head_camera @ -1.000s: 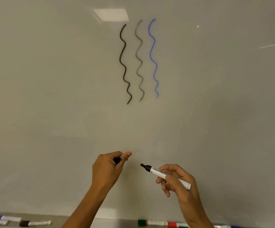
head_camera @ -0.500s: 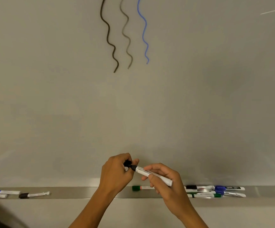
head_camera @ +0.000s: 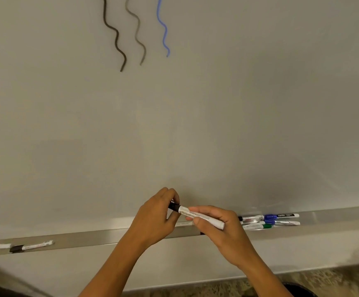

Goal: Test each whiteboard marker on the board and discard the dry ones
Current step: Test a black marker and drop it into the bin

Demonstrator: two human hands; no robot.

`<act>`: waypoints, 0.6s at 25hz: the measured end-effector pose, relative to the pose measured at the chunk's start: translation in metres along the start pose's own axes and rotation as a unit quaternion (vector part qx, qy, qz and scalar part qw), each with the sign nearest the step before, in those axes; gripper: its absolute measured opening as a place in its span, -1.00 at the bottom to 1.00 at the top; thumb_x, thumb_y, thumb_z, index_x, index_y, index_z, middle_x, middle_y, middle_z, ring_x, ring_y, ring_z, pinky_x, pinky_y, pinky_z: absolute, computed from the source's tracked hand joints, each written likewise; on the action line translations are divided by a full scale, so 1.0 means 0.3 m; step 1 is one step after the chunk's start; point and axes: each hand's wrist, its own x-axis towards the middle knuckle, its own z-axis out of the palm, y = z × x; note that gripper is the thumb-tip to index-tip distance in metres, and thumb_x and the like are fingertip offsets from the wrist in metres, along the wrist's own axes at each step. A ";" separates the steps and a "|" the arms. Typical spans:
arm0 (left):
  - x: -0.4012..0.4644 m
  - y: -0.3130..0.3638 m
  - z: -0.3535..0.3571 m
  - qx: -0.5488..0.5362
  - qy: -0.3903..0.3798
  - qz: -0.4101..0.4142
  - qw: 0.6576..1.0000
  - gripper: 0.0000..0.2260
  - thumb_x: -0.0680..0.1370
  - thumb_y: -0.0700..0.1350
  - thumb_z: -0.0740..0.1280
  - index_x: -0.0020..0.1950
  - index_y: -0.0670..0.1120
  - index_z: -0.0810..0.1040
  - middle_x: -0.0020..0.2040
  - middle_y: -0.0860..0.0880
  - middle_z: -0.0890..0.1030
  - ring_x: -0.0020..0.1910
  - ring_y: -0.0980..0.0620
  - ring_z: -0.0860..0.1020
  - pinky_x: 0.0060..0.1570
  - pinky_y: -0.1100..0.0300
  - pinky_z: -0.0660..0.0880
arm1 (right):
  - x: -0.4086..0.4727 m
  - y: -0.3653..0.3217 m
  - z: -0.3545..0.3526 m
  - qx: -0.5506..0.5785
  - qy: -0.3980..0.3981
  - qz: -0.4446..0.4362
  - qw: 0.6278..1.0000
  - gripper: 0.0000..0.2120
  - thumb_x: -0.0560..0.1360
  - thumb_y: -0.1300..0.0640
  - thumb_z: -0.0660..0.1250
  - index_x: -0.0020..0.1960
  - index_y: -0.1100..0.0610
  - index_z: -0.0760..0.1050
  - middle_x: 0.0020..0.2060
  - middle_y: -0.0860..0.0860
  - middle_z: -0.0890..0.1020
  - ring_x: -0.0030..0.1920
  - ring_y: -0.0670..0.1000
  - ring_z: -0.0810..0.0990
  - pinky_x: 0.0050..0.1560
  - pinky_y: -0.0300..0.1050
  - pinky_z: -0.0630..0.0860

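step: capping the marker (head_camera: 201, 217); black cap (head_camera: 173, 206) sits at the tip end, whether it is fully seated I can't tell
left hand (head_camera: 155, 219): fingertips pinch the cap, close to the board
right hand (head_camera: 221, 230): fingers wrapped round the white barrel, thumb on the underside; the two hands nearly touch
marker location: held in the air in front of the whiteboard (head_camera: 217, 125), just above the tray (head_camera: 92, 237), tilted down to the right
test marks: three squiggles up top – dark (head_camera: 115, 37), grey (head_camera: 138, 33), blue (head_camera: 163, 28); grey looks faint, likely a weak pen
do it well: keep cap and barrel on one axis, push straight until it seats, don't twist off-axis; an unseated cap would dry a good pen
sorting: loose markers lie left on the tray (head_camera: 31, 246), a bunch lies right (head_camera: 268, 220); which pile is tested I can't tell, so decide before setting this one down
risk: mixing piles forces a retest
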 end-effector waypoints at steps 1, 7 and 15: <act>-0.001 0.003 0.000 -0.028 -0.017 0.000 0.999 -0.83 0.51 -0.10 0.35 -0.04 0.12 0.39 -0.12 0.17 0.50 -0.21 0.18 0.50 -0.28 0.33 0.39 | -0.003 0.004 -0.011 -0.004 0.003 0.006 1.000 -0.78 0.51 0.01 0.40 0.15 -0.09 0.68 -0.01 -0.10 0.74 0.06 0.00 0.68 0.06 -0.07 0.63; 0.001 0.023 0.016 -0.094 -0.140 0.030 0.985 -0.74 0.52 -0.18 0.32 0.03 0.17 0.38 -0.33 0.09 0.56 -0.41 -0.01 0.43 -0.37 0.13 0.39 | -0.038 0.066 -0.084 -0.077 -0.003 0.047 0.996 -0.76 0.51 -0.01 0.43 0.17 -0.14 0.66 -0.01 -0.20 0.73 0.05 -0.06 0.68 0.14 -0.03 0.62; -0.016 0.143 0.133 -0.113 -0.151 0.035 0.981 -0.71 0.56 -0.19 0.33 0.15 0.12 0.35 -0.37 0.25 0.53 -0.44 0.04 0.39 -0.40 0.29 0.31 | -0.142 0.098 -0.156 -0.090 0.035 0.049 0.994 -0.77 0.56 0.10 0.41 0.17 -0.14 0.67 -0.07 -0.24 0.71 -0.09 -0.18 0.65 -0.10 -0.29 0.54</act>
